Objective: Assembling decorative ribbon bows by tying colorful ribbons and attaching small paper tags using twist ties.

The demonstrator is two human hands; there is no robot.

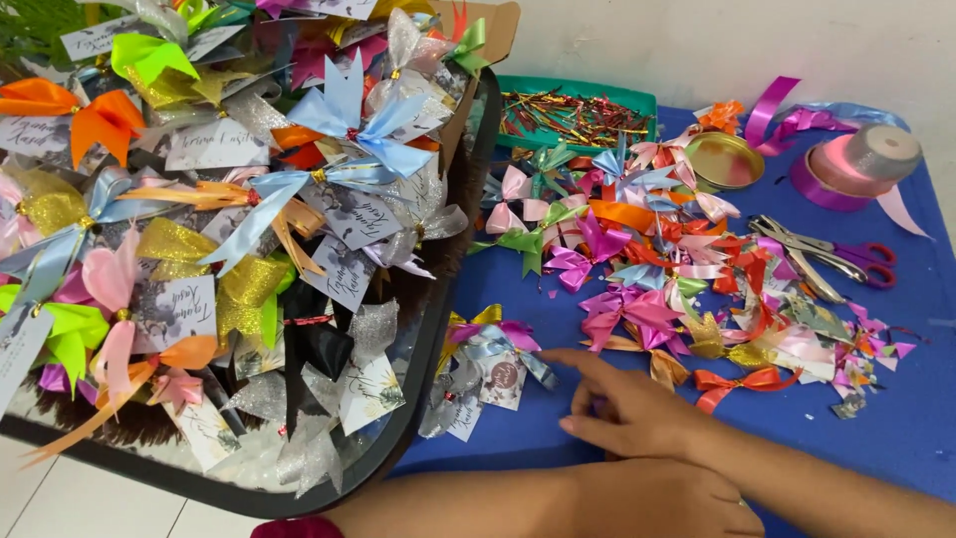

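1. Resting flat on the blue table (pixel 896 428), right hand (pixel 622 408) lay loosely spread, index finger extended leftward, holding nothing.
2. Nearest: small tagged ribbon bundle (pixel 488 369), just left of the fingertip, long axis roughly vertical in view.
3. Left hand (pixel 657 498) relaxed below, grip unclear.

Two hands (pixel 637 408), one pair of scissors (pixel 832 254), two ribbon spools (pixel 861 164)

My right hand (pixel 622 408) rests on the bench (pixel 916 418), my left hand (pixel 637 503) before it; the tray (pixel 428 349) of bows stands left; loose bows (pixel 647 259) lie behind; scissors (pixel 827 254) and ribbon rolls (pixel 856 159) sit far right.
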